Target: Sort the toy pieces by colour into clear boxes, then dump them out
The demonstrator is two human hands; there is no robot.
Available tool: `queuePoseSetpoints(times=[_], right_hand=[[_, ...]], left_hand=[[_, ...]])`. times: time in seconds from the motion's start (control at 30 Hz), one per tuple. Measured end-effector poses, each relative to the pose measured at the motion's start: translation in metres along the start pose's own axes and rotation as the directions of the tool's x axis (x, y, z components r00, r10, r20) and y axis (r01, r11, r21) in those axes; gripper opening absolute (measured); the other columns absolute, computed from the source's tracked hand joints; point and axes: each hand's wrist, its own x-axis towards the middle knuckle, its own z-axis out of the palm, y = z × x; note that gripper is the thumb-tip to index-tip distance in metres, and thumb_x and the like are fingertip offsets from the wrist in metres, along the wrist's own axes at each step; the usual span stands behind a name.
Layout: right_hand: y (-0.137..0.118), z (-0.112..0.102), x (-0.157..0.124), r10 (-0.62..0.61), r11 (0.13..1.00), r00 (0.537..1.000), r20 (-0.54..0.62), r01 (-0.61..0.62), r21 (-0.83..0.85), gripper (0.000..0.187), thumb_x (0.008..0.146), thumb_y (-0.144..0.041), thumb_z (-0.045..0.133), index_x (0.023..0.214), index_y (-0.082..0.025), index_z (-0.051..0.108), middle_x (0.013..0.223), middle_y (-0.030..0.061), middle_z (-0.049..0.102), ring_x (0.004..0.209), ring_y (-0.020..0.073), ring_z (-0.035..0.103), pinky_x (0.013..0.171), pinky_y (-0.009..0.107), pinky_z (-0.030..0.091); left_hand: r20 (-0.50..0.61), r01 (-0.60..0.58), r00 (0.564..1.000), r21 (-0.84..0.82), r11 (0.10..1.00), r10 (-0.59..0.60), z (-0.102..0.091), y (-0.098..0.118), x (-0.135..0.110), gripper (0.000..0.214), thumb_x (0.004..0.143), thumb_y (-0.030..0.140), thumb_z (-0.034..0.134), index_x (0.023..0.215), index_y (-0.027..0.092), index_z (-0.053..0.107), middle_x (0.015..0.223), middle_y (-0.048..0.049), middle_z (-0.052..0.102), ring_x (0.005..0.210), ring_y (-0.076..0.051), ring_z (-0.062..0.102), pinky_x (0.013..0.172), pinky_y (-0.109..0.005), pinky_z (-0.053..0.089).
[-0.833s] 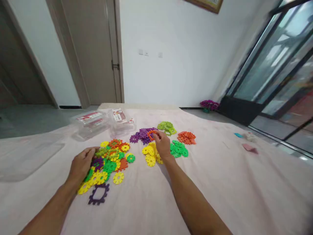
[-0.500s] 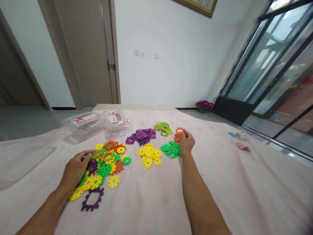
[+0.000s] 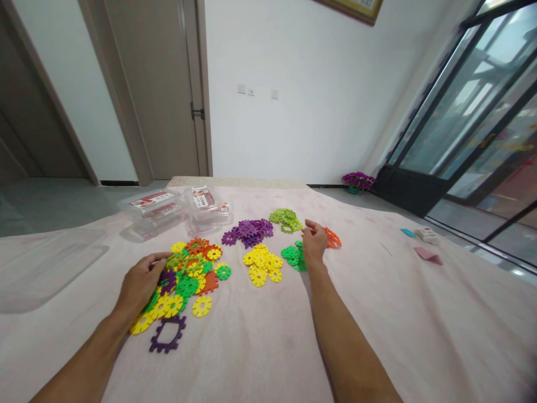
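My left hand lies at the left edge of a mixed pile of plastic building pieces, discs and notched squares in several colours. Its fingers are extended, with the tips by a light green piece. My right hand is over the sorted heaps, fingers apart and slightly bent. It partly covers the orange pieces and the green discs. A bit of orange shows by its fingertips. Yellow discs, purple pieces and light green pieces form separate heaps between the hands.
A purple square frame piece and a yellow disc lie in front of the mixed pile. Clear plastic boxes stand at back left, with a clear lid or tray nearer. A pink cloth piece lies at right.
My right hand has let go of the orange square frame and drawn slightly left, off the orange heap. My left hand stays at the mixed pile. The view has shifted slightly.
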Motion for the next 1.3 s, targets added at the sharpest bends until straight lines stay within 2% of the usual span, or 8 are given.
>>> queuePoseSetpoints(times=[0.1,0.23,0.4,0.47,0.53,1.07,1.17,1.3], right_hand=[[-0.033,0.030,-0.037,-0.194,0.980,0.940,0.282,0.171,0.102,0.027,0.077,-0.023,0.053,0.094,-0.018,0.073,0.096,0.0064,0.073,0.087,0.0201,0.065,0.084,0.035,0.051],[-0.074,0.050,-0.095,-0.402,0.915,0.624,0.670,0.300,0.270,0.020,0.083,-0.020,0.058,0.094,-0.023,0.075,0.091,0.0021,0.074,0.084,0.0163,0.066,0.080,0.029,0.050],[-0.103,0.048,-0.140,-0.521,0.770,0.228,0.822,0.540,0.339,0.020,0.084,-0.040,0.073,0.096,-0.024,0.075,0.102,0.0030,0.073,0.098,0.0192,0.062,0.090,0.032,0.044],[-0.107,0.046,-0.150,-0.523,0.697,0.125,0.843,0.631,0.339,0.039,0.080,-0.051,0.075,0.106,-0.023,0.073,0.114,0.0058,0.069,0.108,0.0230,0.057,0.094,0.036,0.043],[-0.110,0.046,-0.157,-0.510,0.650,0.085,0.856,0.690,0.319,0.054,0.079,-0.058,0.073,0.117,-0.020,0.068,0.125,0.0096,0.064,0.116,0.0264,0.052,0.098,0.039,0.041],[-0.105,0.047,-0.159,-0.599,0.596,0.059,0.798,0.699,0.395,0.027,0.102,-0.037,0.044,0.105,-0.021,0.066,0.103,0.0077,0.069,0.106,0.0195,0.058,0.098,0.035,0.041],[-0.102,0.048,-0.157,-0.626,0.661,0.187,0.757,0.641,0.389,0.030,0.103,-0.034,0.040,0.098,-0.021,0.066,0.099,0.0078,0.070,0.101,0.0194,0.060,0.094,0.033,0.043],[-0.093,0.048,-0.138,-0.532,0.837,0.567,0.629,0.463,0.291,0.039,0.103,-0.041,0.033,0.095,-0.021,0.066,0.092,0.0069,0.068,0.090,0.0187,0.061,0.084,0.030,0.047]], left_hand=[[-0.007,-0.004,1.000,-0.018,1.000,0.004,0.000,0.001,0.000,0.038,0.084,0.046,0.051,0.110,0.027,0.072,0.101,-0.0009,0.075,0.087,-0.021,0.067,0.077,-0.030,0.047],[-0.011,-0.008,1.000,-0.041,0.999,0.007,-0.001,0.001,0.000,0.037,0.083,0.046,0.052,0.107,0.027,0.073,0.101,-0.0004,0.075,0.086,-0.021,0.066,0.077,-0.029,0.047],[0.007,0.009,1.000,-0.091,0.996,-0.008,0.000,-0.002,0.001,0.040,0.082,0.048,0.053,0.109,0.026,0.073,0.094,-0.0001,0.075,0.081,-0.020,0.066,0.072,-0.028,0.047],[0.006,0.006,1.000,-0.084,0.996,-0.006,0.001,-0.003,0.002,0.039,0.082,0.047,0.053,0.109,0.026,0.073,0.095,0.0000,0.075,0.081,-0.020,0.066,0.072,-0.028,0.047],[0.002,0.002,1.000,-0.067,0.998,-0.002,0.002,-0.004,0.003,0.038,0.082,0.046,0.053,0.109,0.027,0.073,0.097,-0.0002,0.075,0.082,-0.020,0.067,0.072,-0.028,0.047],[0.010,0.012,1.000,-0.029,0.999,-0.012,-0.001,0.001,0.001,0.040,0.082,0.045,0.053,0.110,0.026,0.073,0.094,-0.0002,0.076,0.077,-0.019,0.067,0.065,-0.026,0.046],[0.011,0.009,1.000,-0.029,1.000,-0.009,-0.002,0.002,0.001,0.037,0.083,0.044,0.053,0.109,0.027,0.073,0.098,0.0001,0.076,0.081,-0.019,0.068,0.069,-0.026,0.046],[0.016,0.008,1.000,-0.023,1.000,-0.008,-0.003,0.005,-0.001,0.039,0.082,0.045,0.053,0.109,0.025,0.073,0.098,-0.0009,0.076,0.082,-0.020,0.068,0.069,-0.027,0.047]])
